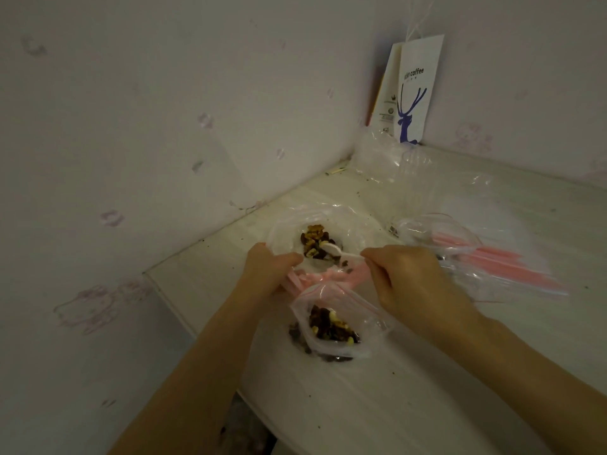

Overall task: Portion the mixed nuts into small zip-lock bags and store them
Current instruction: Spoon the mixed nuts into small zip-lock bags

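I read "coffee" in dark blue on the white paper bag [415, 93] in the corner, above a blue deer logo; its smaller print is illegible.

I am in a room at home, at a corner where two walls meet. The wallpaper [164, 126] is pale, with pink lip prints and faint cartoon figures. A paper coffee bag [415, 93] with a blue deer stands in that corner on my white table [427, 382]. Just below it lies crumpled clear plastic [381, 156]. Nearer me is a stack of zip-lock bags [499, 261] among crumbs.
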